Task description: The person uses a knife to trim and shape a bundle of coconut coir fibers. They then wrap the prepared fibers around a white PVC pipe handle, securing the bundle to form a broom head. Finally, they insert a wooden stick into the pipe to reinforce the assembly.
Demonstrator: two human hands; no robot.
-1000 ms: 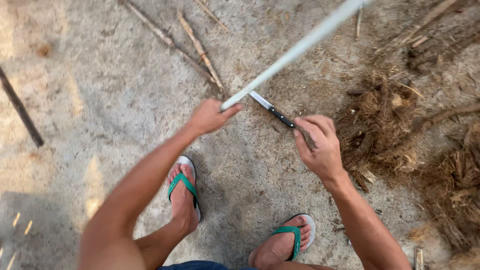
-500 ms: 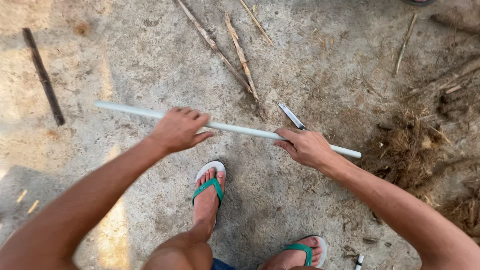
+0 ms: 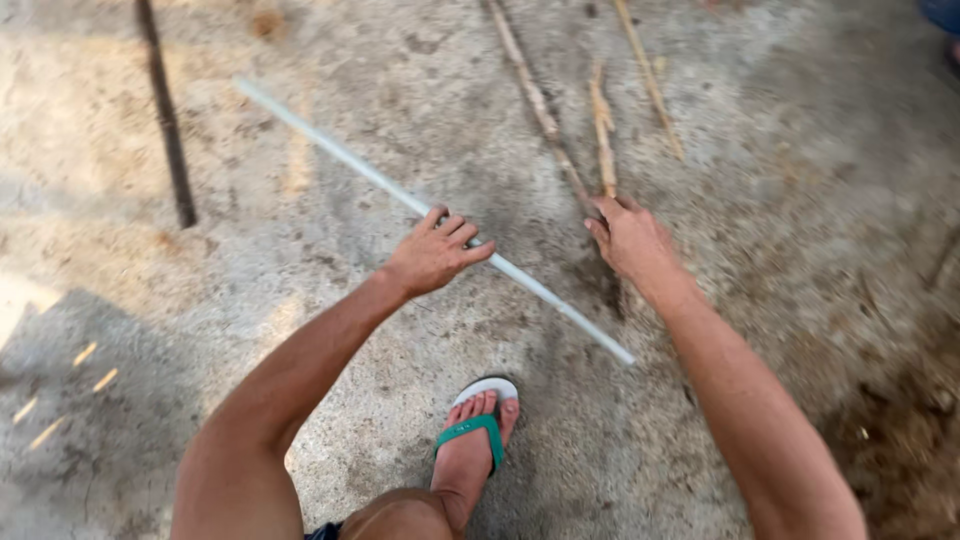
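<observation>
We stood on the concrete floor (image 3: 150, 400), where the long white rod (image 3: 340, 160) had swung from level to slanting away up-left. Our left hand (image 3: 432, 255) kept its fingers curled over the rod. Our right hand (image 3: 632, 238) had let go of it and reached toward the dry sticks (image 3: 602, 140); we could not tell how its fingers were set.

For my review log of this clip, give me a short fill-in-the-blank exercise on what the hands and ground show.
1. The left hand grips a long ____ rod.
2. The right hand is off the rod, beside thin dry ____ on the ground.
3. The foot wears a sandal with a ____ strap.
Missing words: white; sticks; green
</observation>
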